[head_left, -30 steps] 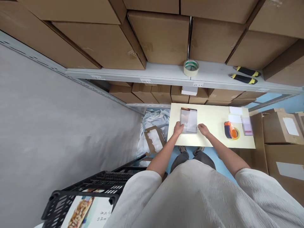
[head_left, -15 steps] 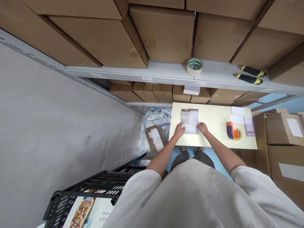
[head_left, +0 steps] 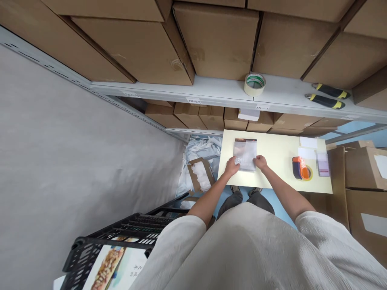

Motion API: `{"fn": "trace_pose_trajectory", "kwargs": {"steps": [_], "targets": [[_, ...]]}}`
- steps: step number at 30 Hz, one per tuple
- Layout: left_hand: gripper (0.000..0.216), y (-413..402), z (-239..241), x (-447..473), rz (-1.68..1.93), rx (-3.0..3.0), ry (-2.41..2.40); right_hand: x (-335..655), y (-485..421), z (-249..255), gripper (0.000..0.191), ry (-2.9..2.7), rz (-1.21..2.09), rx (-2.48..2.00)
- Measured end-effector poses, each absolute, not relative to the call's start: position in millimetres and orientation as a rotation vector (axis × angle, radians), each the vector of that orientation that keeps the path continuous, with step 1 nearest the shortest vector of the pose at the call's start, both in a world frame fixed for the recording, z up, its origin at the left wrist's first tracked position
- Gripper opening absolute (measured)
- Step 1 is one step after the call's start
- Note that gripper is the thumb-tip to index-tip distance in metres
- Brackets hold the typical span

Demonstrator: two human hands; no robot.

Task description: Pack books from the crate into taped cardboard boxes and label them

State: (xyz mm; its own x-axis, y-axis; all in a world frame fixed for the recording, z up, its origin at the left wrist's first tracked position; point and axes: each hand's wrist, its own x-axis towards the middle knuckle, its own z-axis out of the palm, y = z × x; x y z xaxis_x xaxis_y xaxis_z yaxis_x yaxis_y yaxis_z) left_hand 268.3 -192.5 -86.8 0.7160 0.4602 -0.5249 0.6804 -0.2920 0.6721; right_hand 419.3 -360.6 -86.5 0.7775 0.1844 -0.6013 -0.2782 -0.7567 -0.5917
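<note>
A flat, book-like item (head_left: 245,152) lies on the pale yellow table, its dark top edge showing. A translucent, whitish plastic layer covers most of its face, with pale lettering near the bottom. At its lower left edge, my left hand (head_left: 232,166) is closed, thumb over the plastic. My right hand (head_left: 260,162) pinches the lower right edge of the same item. Farther right on the table sits an orange and dark tape dispenser (head_left: 298,168) with a yellow-rimmed roll.
White paper slips (head_left: 307,143) lie at the table's (head_left: 276,157) right end. A shelf behind carries cardboard boxes (head_left: 216,42), a tape roll (head_left: 254,84) and two black-yellow cutters (head_left: 326,101). Cartons (head_left: 367,167) stand right; a black crate (head_left: 111,237) and scrap paper are left.
The whole view has shifted slightly, moving the table and shelf rightward in the picture. Both hands stay at the item's sides; the plastic over its lettering looks cloudier.
</note>
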Motion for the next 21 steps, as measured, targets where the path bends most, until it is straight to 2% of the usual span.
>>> {"fn": "trace_pose_trajectory", "kwargs": {"steps": [13,21], "targets": [[0.058,-152,-76,264,0.012,1.941,1.093,413,-297,-83,0.021,-0.078,0.835,-1.885],[0.054,-129,-74,275,-0.128,2.086,1.037,421,-265,-106,0.015,0.059,0.828,-2.094]]}}
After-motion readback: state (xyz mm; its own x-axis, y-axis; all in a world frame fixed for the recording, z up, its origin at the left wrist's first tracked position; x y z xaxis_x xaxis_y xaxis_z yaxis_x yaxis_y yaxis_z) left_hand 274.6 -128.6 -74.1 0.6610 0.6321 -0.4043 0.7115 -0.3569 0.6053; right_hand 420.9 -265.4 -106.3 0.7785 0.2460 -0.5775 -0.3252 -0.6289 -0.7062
